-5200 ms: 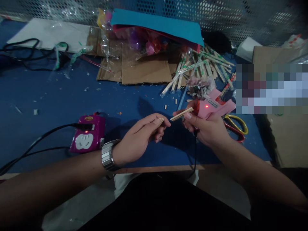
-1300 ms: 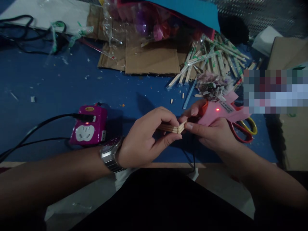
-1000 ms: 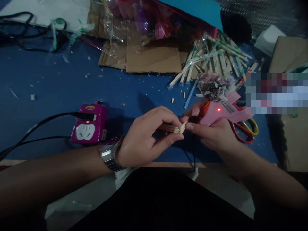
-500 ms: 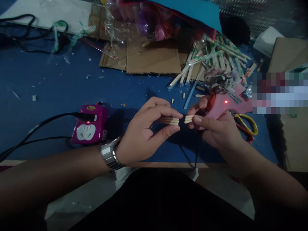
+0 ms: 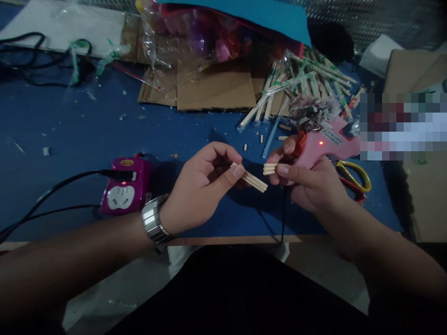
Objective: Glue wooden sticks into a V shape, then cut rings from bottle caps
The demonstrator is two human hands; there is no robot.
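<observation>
Between the thumb and fingers of my left hand is a small bundle of short wooden sticks, pointing right and slightly down. My right hand is wrapped round a pink hot glue gun with a lit red light and an orange trigger. The same hand pinches a short stack of wooden stick pieces between thumb and fingers, ends facing left. The two bundles are close but apart. The glue gun's nozzle cannot be made out.
A purple power adapter with a black cable stands at left. Scissors lie beyond my right hand. Wrapped chopsticks are heaped at the back right, near flat cardboard. Small wood offcuts and a blue strip lie in front.
My left hand has turned its sticks, which now stick out further and slope down to the right. The view has shifted slightly. My right hand keeps its hold.
</observation>
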